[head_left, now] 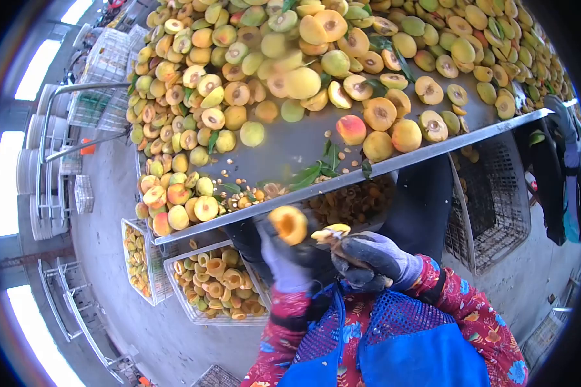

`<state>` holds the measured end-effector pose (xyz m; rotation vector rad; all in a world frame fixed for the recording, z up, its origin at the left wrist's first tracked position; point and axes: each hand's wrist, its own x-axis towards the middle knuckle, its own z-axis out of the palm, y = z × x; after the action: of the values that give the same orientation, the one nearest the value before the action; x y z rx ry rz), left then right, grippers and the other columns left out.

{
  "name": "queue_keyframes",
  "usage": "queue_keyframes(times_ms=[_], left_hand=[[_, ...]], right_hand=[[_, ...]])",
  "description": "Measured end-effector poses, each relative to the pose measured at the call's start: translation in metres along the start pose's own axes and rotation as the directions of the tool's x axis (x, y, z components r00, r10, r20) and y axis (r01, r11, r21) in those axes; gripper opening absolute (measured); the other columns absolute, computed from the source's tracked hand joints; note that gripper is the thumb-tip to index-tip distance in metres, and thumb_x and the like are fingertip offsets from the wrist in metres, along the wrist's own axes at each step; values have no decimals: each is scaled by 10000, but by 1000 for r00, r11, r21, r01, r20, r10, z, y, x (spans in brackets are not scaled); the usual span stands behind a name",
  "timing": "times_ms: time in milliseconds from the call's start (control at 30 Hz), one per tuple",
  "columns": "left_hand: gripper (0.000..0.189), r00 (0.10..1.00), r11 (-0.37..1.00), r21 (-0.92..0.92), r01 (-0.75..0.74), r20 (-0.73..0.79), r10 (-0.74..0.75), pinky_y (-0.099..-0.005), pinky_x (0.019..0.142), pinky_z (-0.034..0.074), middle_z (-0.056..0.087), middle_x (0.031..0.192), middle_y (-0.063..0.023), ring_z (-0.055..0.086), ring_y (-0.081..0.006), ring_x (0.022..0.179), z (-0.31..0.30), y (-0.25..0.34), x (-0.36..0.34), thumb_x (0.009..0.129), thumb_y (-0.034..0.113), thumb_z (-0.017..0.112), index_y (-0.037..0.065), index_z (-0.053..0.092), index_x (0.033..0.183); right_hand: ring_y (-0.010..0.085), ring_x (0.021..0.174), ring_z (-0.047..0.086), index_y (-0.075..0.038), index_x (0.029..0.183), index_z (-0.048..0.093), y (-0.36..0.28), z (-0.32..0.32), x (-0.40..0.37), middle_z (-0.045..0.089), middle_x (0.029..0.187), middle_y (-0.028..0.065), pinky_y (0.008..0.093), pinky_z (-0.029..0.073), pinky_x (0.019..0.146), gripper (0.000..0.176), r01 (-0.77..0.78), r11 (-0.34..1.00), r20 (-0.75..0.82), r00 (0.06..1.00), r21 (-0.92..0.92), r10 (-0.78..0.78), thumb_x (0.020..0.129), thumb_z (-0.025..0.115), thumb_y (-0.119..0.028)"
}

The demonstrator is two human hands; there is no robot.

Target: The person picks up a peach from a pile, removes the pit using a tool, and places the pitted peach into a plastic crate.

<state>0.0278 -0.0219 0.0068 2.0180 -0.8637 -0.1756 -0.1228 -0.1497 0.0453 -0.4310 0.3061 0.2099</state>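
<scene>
My left hand (289, 255), in a dark-palmed glove and blurred by motion, is closed on a hollowed peach half (287, 226) whose orange cavity faces up. Close beside it, my right hand (368, 259) is curled around a yellow peach piece (331, 232) with brown, ragged flesh at its edge. A light brown tip (386, 282) pokes out below the right fingers; the rest of it is hidden in the glove. Both hands are in front of the metal table's edge (361, 175), above my lap.
Heaped halved peaches (239, 90) cover much of the table, with loose pits and leaves (316, 173) near its edge. Below left stands a white crate (193, 317) of hollowed halves, beside another filled crate (152, 291). A dark crate (497, 193) is at right; scraps (352, 206) lie under the edge.
</scene>
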Motion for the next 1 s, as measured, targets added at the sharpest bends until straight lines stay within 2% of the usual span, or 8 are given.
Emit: queue_keyframes(times_ms=[133,200,333,567,733,767,833,1000], left_hand=[[415,841,840,49,540,-71,-536,-375,737,555,582,1186,-197,634,-308,957,-117,-36,6,927,259,625,-9,532,1230],[477,999,401,916,-12,26,-30,-441,861,492,596,1162,-224,615,-358,1014,-157,-45,-4,926,325,620,-23,525,1239],[476,963,700,700,139,68,-259,-477,876,472,564,1167,-255,579,-430,1046,-138,-22,69,907,325,609,0,527,1245],[629,876,612,751,-249,444,-189,-468,948,469,505,1297,-280,543,-436,1160,3,-56,226,873,416,604,78,452,1382],[603,736,835,538,-115,611,-292,-439,896,516,566,1217,-247,596,-410,1085,4,-41,222,874,389,629,24,437,1314],[571,671,935,258,243,651,-354,-404,855,537,582,1167,-197,614,-355,1036,-4,-34,208,872,364,639,25,445,1288],[504,666,660,-389,643,710,-231,-307,785,568,573,1068,-99,617,-218,948,-17,-40,164,835,200,672,41,459,1263],[854,718,254,-685,683,694,-60,-333,932,534,470,1383,-147,559,-265,1195,-27,-12,69,708,-38,713,42,317,1460]], right_hand=[[33,364,335,-48,999,540,-3,-12,4,430,570,-32,193,238,324,356,-3,967,-120,992,254,35,1017,466,-396],[32,374,355,-53,1033,526,10,-43,14,440,574,-28,192,248,320,333,-63,903,-34,996,426,85,1021,461,-380],[42,390,398,-66,1087,501,19,-55,26,483,595,-11,191,266,314,307,-163,877,-49,977,452,207,1023,462,-364],[43,427,423,-19,1049,585,4,-28,5,515,634,-9,184,310,386,415,-99,995,-230,968,13,99,998,508,-423],[49,476,468,-47,1034,574,-6,-15,-5,544,663,-11,191,350,422,379,-27,974,-357,932,-226,-57,989,522,-419],[54,488,480,-54,1032,572,-6,-12,-5,546,665,-11,194,360,430,362,6,958,-378,918,-288,-119,993,518,-410],[92,525,522,-46,1036,558,-16,-7,-2,552,658,19,255,410,462,304,26,883,-398,886,-469,-237,995,527,-346],[314,585,621,12,1052,496,-3,-11,9,618,695,173,422,464,530,205,73,282,-117,790,-957,-602,972,531,-174]])
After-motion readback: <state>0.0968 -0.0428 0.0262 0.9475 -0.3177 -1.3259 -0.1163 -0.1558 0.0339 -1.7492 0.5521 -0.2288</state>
